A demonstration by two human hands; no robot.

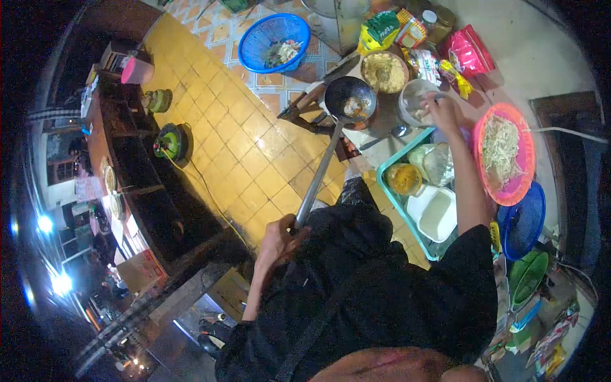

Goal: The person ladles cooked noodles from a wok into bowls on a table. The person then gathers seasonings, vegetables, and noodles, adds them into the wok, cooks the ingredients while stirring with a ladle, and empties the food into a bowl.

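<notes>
My left hand [278, 240] is wrapped round the long metal handle [316, 178] of a dark ladle-like pan [344, 86]. Some whitish and reddish-brown food [356, 107] lies in the pan's bowl. On the other side, my right hand [442, 113] reaches over a clear round container [410, 95] with pale contents. Its fingers are bent together at the container's right rim, and what they hold, if anything, is too small to tell. Just behind the container stands a bowl of yellowish paste or powder [384, 71]. A metal spoon [398, 131] lies in front of the container.
A teal tray [393, 191] holds a jar, bags and a white tub. To its right is a pink basket of pale shreds [503, 149]. Seasoning packets [380, 32] stand at the back. A blue basket [275, 43] sits on the tiled floor, with a dark wooden shelf at left.
</notes>
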